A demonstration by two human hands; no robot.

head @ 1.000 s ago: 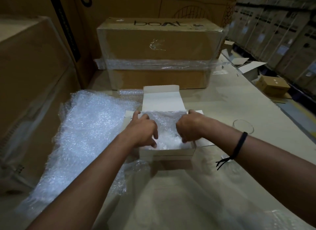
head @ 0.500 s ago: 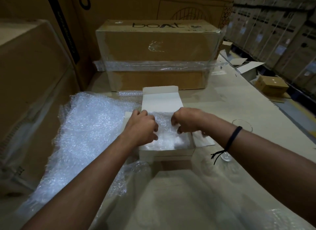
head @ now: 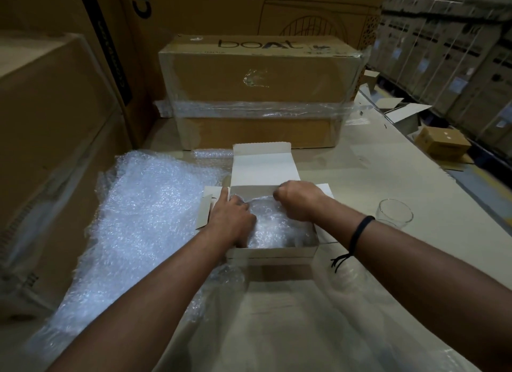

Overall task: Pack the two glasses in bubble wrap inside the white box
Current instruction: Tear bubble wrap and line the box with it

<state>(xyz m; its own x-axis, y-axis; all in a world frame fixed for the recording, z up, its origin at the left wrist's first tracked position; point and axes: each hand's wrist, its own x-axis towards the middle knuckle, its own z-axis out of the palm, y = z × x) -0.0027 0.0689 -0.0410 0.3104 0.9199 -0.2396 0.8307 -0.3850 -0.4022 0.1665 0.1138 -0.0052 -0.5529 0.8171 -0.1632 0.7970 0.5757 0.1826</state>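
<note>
The white box (head: 271, 254) stands open mid-table, its lid (head: 264, 164) tipped back. A piece of bubble wrap (head: 277, 227) fills its inside. My left hand (head: 231, 219) reaches in along the left wall and presses the wrap down, index finger straight. At the far wall, my right hand (head: 297, 198) is curled into a fist and grips the wrap's edge. One clear glass (head: 394, 214) stands bare on the table, right of the box and beyond my right forearm. Whatever lies under the wrap is hidden.
A large loose sheet of bubble wrap (head: 144, 219) covers the table to the left. A taped "boat" carton (head: 257, 75) stands behind the box, and big cartons (head: 50, 150) wall the left side. A small brown box (head: 443, 143) sits far right. Clear film (head: 277, 316) lies near me.
Both hands have pushed the bubble wrap from the box's top down inside. My right hand moved toward the far wall, and the glass on the right now shows fully.
</note>
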